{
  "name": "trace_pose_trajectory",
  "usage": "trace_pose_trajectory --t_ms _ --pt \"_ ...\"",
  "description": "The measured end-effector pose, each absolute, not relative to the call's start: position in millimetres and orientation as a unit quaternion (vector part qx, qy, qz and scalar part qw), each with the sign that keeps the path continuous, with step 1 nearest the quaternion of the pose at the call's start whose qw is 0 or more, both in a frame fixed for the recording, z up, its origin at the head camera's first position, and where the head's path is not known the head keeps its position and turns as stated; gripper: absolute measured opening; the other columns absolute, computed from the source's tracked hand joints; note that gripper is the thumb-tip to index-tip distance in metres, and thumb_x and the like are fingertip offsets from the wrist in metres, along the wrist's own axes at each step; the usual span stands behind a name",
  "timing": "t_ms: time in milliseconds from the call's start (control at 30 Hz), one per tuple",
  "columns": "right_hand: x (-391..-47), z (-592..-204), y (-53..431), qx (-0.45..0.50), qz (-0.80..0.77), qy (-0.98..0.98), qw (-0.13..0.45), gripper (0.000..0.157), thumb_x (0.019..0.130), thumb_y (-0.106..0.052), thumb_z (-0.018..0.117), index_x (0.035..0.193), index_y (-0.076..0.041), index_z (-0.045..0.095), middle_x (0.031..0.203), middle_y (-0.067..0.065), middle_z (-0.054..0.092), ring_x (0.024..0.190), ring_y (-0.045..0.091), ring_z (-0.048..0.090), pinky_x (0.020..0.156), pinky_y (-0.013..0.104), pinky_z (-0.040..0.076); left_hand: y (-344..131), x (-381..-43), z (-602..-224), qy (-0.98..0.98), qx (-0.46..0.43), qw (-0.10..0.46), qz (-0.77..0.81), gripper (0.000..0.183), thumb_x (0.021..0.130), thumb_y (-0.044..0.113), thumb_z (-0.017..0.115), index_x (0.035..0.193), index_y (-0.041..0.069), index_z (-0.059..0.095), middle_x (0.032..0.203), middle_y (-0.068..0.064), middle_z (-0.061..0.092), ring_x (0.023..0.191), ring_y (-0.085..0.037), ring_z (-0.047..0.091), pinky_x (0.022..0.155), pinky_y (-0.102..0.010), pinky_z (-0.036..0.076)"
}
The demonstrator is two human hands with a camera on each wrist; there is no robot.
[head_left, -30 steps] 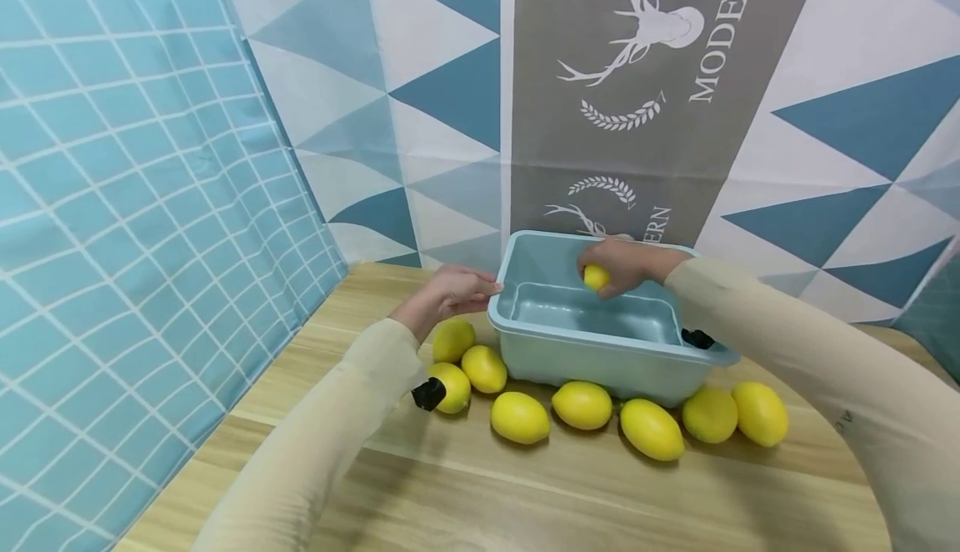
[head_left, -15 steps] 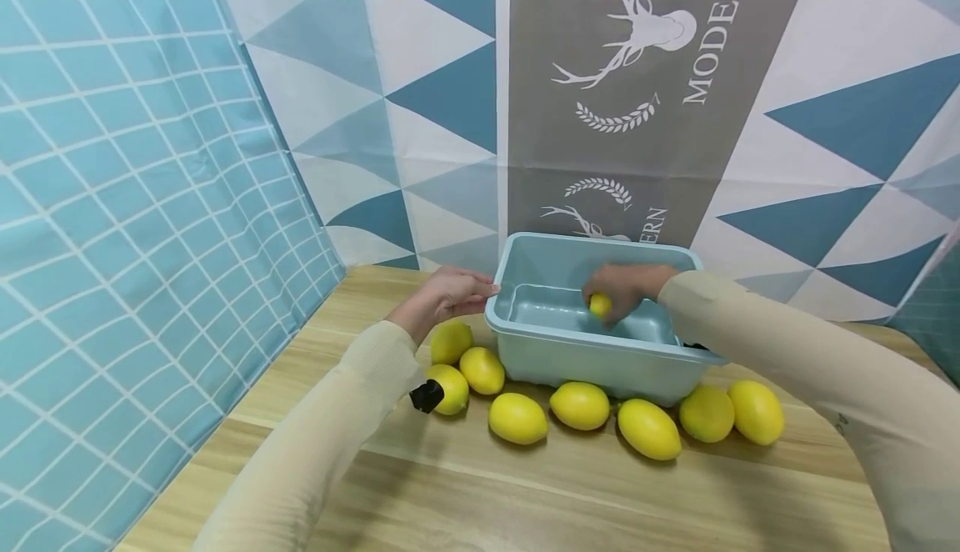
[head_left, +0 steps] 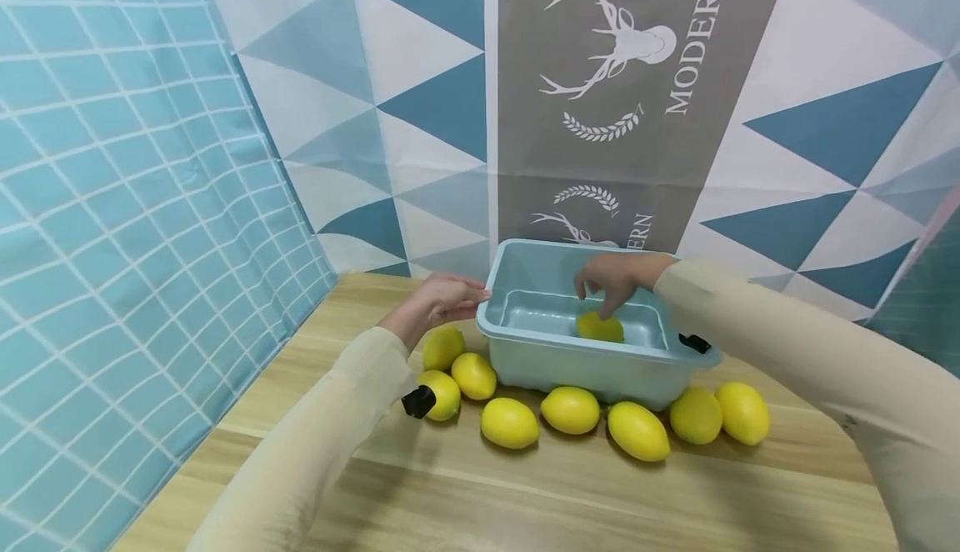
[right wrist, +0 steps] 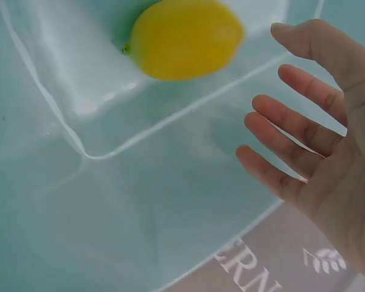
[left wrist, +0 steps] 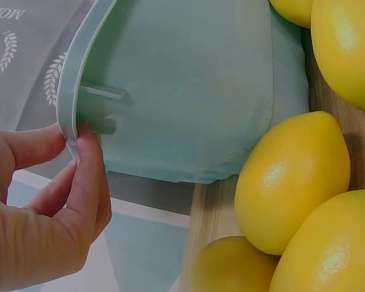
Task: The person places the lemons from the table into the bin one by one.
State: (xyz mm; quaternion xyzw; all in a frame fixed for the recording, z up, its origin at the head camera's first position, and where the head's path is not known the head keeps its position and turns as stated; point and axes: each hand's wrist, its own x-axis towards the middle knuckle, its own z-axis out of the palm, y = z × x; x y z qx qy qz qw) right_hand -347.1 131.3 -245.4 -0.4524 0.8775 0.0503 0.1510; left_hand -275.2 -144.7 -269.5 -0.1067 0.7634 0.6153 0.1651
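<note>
A light blue-green plastic basin (head_left: 585,362) stands on the wooden table against the back wall. Its left rim is pinched between the thumb and fingers of my left hand (left wrist: 55,213), as the left wrist view shows up close. One lemon (right wrist: 188,39) lies on the basin's floor. Over it, inside the basin, is my right hand (head_left: 618,275), with spread fingers and nothing held. In the right wrist view a gap shows between these fingers and the lemon. Beside my left hand, several lemons (left wrist: 292,182) rest against one another on the table.
More lemons (head_left: 637,431) form a row along the basin's front side, out to its right corner. The wooden table (head_left: 480,494) extends toward me. Patterned cloth (head_left: 427,102) covers the wall close behind the basin, and blue checked cloth (head_left: 135,202) hangs at the left.
My right hand lowered the lemon into the basin and let go of it; the fingers have now opened and risen off it. My left hand stays on the rim. The head view has shifted slightly.
</note>
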Motion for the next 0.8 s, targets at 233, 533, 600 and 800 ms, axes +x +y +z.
trace_pose_trajectory --t_ms 233,533,600,800 --pt "-333 -226 139 -0.428 0.011 0.894 0.133 0.036 0.078 -0.017 0.079 0.110 -0.010 0.064 0.109 0.014 0.066 0.102 0.030 0.061 0.089 0.041 0.057 -145 -271 -277 0.762 -0.115 0.173 0.614 0.039 0.092 0.010 0.064 0.129 0.002 0.058 0.126 -0.015 0.060 0.084 -0.012 0.065 0.084 -0.025 0.059" --pt "-316 -201 168 -0.404 0.002 0.909 0.096 0.038 0.078 -0.020 0.080 0.111 -0.011 0.065 0.112 0.011 0.066 0.106 0.029 0.061 0.090 0.044 0.056 -135 -276 -274 0.761 -0.105 0.174 0.615 0.040 0.092 0.011 0.064 0.130 0.001 0.057 0.125 -0.015 0.060 0.083 -0.012 0.065 0.086 -0.026 0.058" --pt "-313 -195 174 -0.415 0.005 0.906 0.083 0.039 0.078 -0.020 0.079 0.112 -0.010 0.064 0.114 0.010 0.066 0.107 0.030 0.061 0.091 0.045 0.055 -136 -277 -273 0.761 -0.103 0.174 0.616 0.040 0.092 0.011 0.064 0.130 0.001 0.057 0.126 -0.015 0.060 0.082 -0.011 0.065 0.086 -0.026 0.058" --pt "-298 -187 193 -0.422 -0.010 0.905 0.048 0.039 0.079 -0.020 0.079 0.113 -0.009 0.063 0.115 0.009 0.066 0.107 0.029 0.061 0.093 0.046 0.054 -144 -276 -271 0.759 -0.076 0.184 0.619 0.042 0.095 0.012 0.058 0.135 -0.003 0.051 0.122 -0.014 0.060 0.082 -0.010 0.065 0.086 -0.026 0.058"
